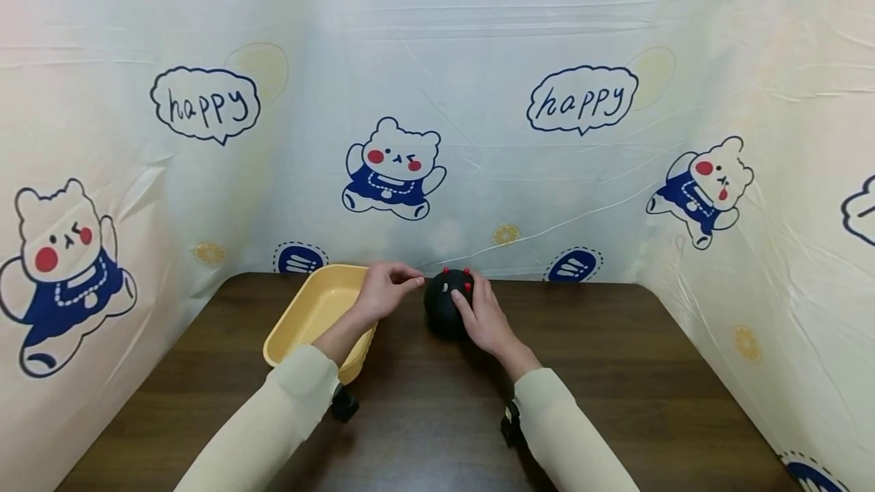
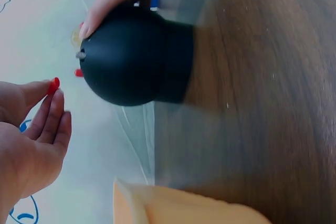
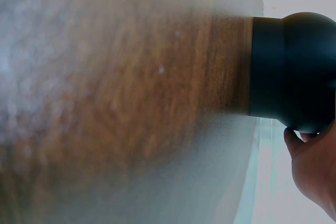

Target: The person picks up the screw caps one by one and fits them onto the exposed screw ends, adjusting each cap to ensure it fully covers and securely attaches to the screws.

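A black ball-shaped object on a cylindrical base (image 1: 444, 322) stands upright on the table. Several small red caps (image 1: 468, 287) sit on its top, and a bare metal screw (image 2: 80, 55) sticks out beside them. My right hand (image 1: 488, 319) grips the ball from the right, thumb near the top and fingers round its far side. To the left of the ball and apart from it, my left hand (image 1: 384, 293) pinches a small red cap (image 2: 54, 85) between thumb and forefinger.
A yellow plastic tray (image 1: 279, 336) stands on the left of the brown wooden table (image 1: 424, 424), partly behind the left forearm. What lies in its hidden part cannot be seen. A printed cloth (image 1: 478, 44) hangs behind the table and along both sides.
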